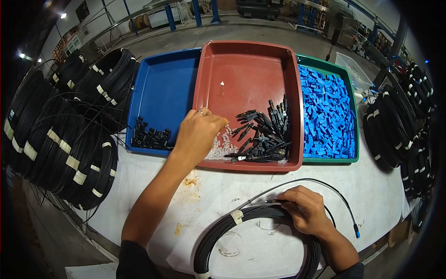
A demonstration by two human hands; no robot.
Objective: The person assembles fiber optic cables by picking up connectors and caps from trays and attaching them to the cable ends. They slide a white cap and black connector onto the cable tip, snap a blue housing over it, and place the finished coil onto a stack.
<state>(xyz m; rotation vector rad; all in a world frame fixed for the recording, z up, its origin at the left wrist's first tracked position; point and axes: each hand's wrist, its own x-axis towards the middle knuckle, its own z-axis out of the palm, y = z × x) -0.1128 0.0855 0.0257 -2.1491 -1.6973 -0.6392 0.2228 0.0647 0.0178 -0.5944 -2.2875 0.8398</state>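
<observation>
My left hand (200, 135) reaches into the red tray (246, 65), its fingertips at the small clear pieces (222, 148); whatever lies between the fingers is hidden. Black connector parts (267, 130) fill the tray's right side. Below, my right hand (304, 209) pinches the dark end of a cable (274, 201) above a taped black cable coil (223, 230). The coil's other end, with a blue-tipped connector (357, 231), lies on the white table at the right.
The blue tray (167, 83) at the left holds black caps (151, 138). Blue clips (327, 114) fill the green tray (355, 139). Taped black coils are stacked at the left (60, 144) and right (390, 130). Behind the trays stands a clear box (353, 69).
</observation>
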